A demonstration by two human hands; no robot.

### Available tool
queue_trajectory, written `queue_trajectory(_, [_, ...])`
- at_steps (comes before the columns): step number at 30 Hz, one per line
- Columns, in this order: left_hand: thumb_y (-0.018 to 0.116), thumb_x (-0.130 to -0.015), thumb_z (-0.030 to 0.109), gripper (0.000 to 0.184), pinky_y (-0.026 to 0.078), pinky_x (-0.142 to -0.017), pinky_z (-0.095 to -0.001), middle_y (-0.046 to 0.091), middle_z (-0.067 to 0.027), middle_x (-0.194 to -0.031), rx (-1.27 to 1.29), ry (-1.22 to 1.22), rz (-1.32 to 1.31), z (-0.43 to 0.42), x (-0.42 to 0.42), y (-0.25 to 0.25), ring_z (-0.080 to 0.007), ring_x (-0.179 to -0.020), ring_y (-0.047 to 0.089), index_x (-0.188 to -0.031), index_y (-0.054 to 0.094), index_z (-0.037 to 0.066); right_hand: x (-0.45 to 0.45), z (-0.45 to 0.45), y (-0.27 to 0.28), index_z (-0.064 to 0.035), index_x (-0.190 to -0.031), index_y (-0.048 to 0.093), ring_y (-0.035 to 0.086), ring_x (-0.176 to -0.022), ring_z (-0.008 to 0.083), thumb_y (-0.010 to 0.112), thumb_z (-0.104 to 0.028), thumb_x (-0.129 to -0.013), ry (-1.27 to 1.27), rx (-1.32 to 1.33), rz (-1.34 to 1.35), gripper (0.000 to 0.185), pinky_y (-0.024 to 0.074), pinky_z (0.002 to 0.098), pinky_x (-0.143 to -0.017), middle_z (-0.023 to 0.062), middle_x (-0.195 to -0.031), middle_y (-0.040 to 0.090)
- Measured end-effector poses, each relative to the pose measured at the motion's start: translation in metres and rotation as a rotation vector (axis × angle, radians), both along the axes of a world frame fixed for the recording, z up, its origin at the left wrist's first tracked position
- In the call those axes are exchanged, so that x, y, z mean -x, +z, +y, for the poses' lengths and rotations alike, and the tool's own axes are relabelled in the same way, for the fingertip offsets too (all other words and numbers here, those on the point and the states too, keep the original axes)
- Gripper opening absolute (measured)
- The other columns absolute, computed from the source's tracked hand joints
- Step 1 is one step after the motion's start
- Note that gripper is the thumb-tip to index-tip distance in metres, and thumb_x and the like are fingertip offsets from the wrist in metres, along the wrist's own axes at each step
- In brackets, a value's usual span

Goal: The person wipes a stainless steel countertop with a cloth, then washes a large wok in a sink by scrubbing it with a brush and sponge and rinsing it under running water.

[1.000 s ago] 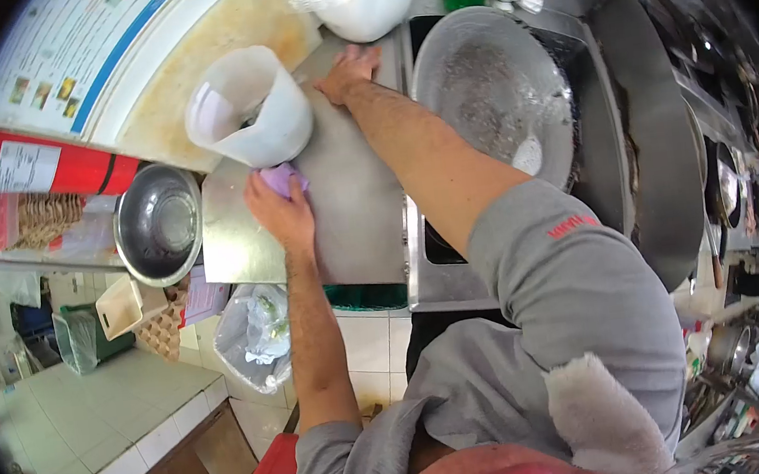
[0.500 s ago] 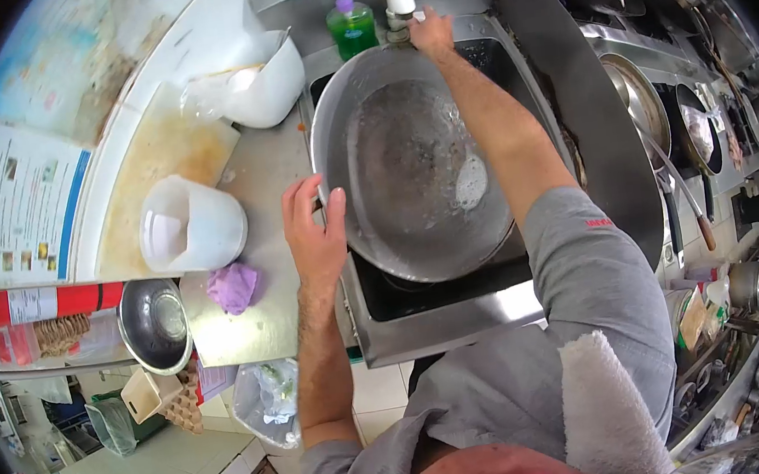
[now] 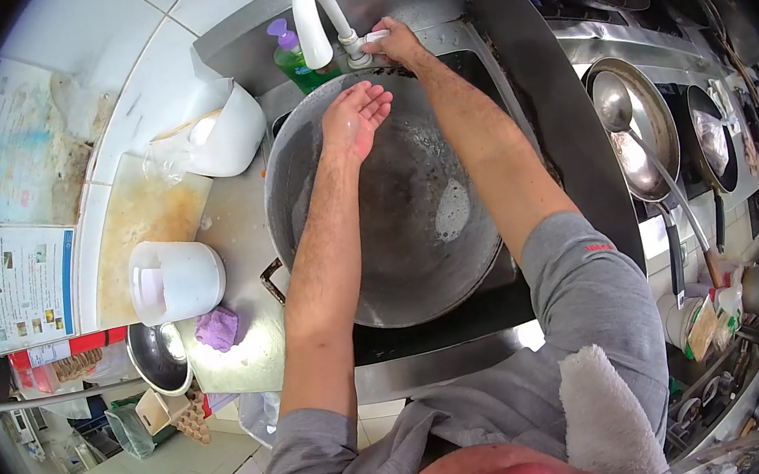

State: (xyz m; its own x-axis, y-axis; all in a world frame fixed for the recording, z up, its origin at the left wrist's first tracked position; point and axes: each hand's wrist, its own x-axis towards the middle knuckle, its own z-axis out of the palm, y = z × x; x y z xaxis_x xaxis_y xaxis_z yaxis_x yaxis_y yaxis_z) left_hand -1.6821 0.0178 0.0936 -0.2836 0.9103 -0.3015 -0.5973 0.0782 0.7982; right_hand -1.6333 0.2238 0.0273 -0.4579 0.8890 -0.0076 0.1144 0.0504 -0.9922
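Note:
A large grey metal pot (image 3: 402,272) with some water and a patch of foam (image 3: 453,211) in it sits over the sink (image 3: 464,71). My right hand (image 3: 396,43) is closed on the white lever of the tap (image 3: 311,27) behind the pot. My left hand (image 3: 356,121) is over the pot's far side, just below the spout, empty with its fingers extended. No stream of water can be made out from the spout. Beside the tap stands a green soap bottle (image 3: 299,68) with a purple pump.
On the left counter are a white tub (image 3: 179,278), a purple cloth (image 3: 217,330) and a white container (image 3: 230,132). A metal bowl (image 3: 161,357) is at the lower left. Pans and a ladle (image 3: 613,101) lie on the stove at right, past a dark metal partition (image 3: 561,116).
My left hand has moved from beside the pot's left rim to over the pot near the spout. My right hand stays at the tap. The camera view has shifted.

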Motion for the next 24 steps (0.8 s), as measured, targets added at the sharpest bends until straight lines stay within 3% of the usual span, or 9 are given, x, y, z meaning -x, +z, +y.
queue_trajectory(1, [0.047, -0.091, 0.014, 0.02, 0.049, -0.075, -0.0348, 0.056, -0.014, -0.097, -0.008, 0.049, -0.07, 0.004, -0.001, -0.002, -0.0247, -0.09, 0.057, -0.102, 0.049, -0.002, 0.0, -0.001, 0.0, -0.0063, -0.093, 0.055, 0.056, -0.056, 0.0161, 0.083, -0.019, -0.056, -0.045, -0.026, -0.041, 0.048, 0.0461, 0.0311, -0.051, 0.0078, -0.077, 0.062])
queue_trajectory(2, [0.047, -0.091, 0.014, 0.02, 0.049, -0.075, -0.0348, 0.056, -0.014, -0.097, -0.009, 0.051, -0.066, 0.009, 0.0, -0.005, -0.0247, -0.09, 0.057, -0.102, 0.049, -0.002, 0.003, 0.0, -0.002, -0.0065, -0.092, 0.055, 0.061, -0.073, 0.021, 0.084, -0.02, -0.053, -0.095, -0.135, -0.088, 0.05, 0.0485, 0.0329, -0.065, 0.0091, -0.084, 0.064])
queue_trajectory(5, [0.046, -0.091, 0.011, 0.018, 0.05, -0.075, -0.0352, 0.055, -0.0139, -0.094, -0.032, 0.138, -0.165, 0.017, 0.001, -0.009, -0.0254, -0.089, 0.057, -0.101, 0.049, -0.003, 0.003, 0.0, -0.002, -0.0066, -0.091, 0.055, 0.06, -0.087, 0.0245, 0.083, -0.02, -0.053, -0.094, -0.118, -0.143, 0.049, 0.0475, 0.0346, -0.075, 0.0106, -0.09, 0.064])
queue_trajectory(15, [0.048, -0.09, 0.011, 0.013, 0.049, -0.068, -0.03, 0.055, -0.0098, -0.085, -0.013, 0.204, -0.243, 0.027, -0.004, -0.014, -0.0208, -0.078, 0.056, -0.095, 0.052, -0.001, -0.005, -0.02, 0.015, -0.0058, -0.091, 0.055, 0.06, -0.088, 0.0281, 0.082, -0.015, -0.052, -0.171, -0.247, -0.208, 0.048, 0.0478, 0.0373, -0.075, 0.0137, -0.09, 0.062])
queue_trajectory(18, [0.049, -0.09, 0.015, 0.014, 0.048, -0.064, -0.0294, 0.055, -0.0083, -0.081, -0.037, 0.195, -0.322, 0.027, 0.003, -0.03, -0.0204, -0.073, 0.056, -0.092, 0.053, 0.001, -0.001, -0.024, 0.016, -0.0059, -0.092, 0.054, 0.057, -0.094, 0.0302, 0.081, -0.014, -0.052, -0.161, -0.264, -0.22, 0.049, 0.0465, 0.0382, -0.078, 0.0142, -0.094, 0.06])
queue_trajectory(20, [0.049, -0.09, 0.018, 0.015, 0.048, -0.063, -0.03, 0.055, -0.0082, -0.081, -0.073, 0.144, -0.355, 0.023, 0.004, -0.039, -0.0212, -0.072, 0.057, -0.091, 0.053, 0.003, -0.006, -0.034, 0.018, -0.006, -0.097, 0.054, 0.053, -0.099, 0.0334, 0.078, -0.013, -0.058, -0.187, -0.383, -0.264, 0.046, 0.0448, 0.0392, -0.081, 0.0166, -0.106, 0.055])
queue_trajectory(21, [0.053, -0.088, 0.021, 0.017, 0.047, -0.062, -0.0306, 0.056, -0.0091, -0.081, -0.018, 0.139, -0.24, 0.02, 0.0, -0.037, -0.0209, -0.073, 0.057, -0.09, 0.054, 0.004, -0.005, -0.042, 0.015, -0.006, -0.097, 0.054, 0.053, -0.099, 0.0334, 0.078, -0.013, -0.058, -0.185, -0.381, -0.263, 0.046, 0.0448, 0.0392, -0.081, 0.0166, -0.106, 0.055])
queue_trajectory(23, [0.057, -0.085, 0.024, 0.02, 0.047, -0.062, -0.0312, 0.056, -0.01, -0.081, 0.042, 0.131, -0.123, 0.011, 0.0, -0.03, -0.0207, -0.074, 0.057, -0.088, 0.054, 0.004, 0.001, -0.064, 0.004, -0.0071, -0.108, 0.052, 0.047, -0.106, 0.038, 0.071, -0.014, -0.067, -0.441, -0.601, -0.122, 0.046, 0.0411, 0.0412, -0.087, 0.0212, -0.118, 0.046])
queue_trajectory(24, [0.061, -0.081, 0.027, 0.026, 0.047, -0.064, -0.0342, 0.056, -0.0116, -0.085, 0.055, 0.066, 0.496, 0.006, 0.006, -0.021, -0.0233, -0.076, 0.057, -0.09, 0.055, 0.004, 0.007, -0.08, -0.003, -0.0069, -0.113, 0.049, 0.043, -0.11, 0.04, 0.067, -0.015, -0.071, -0.552, -0.591, -0.122, 0.046, 0.038, 0.0433, -0.09, 0.0238, -0.122, 0.041])
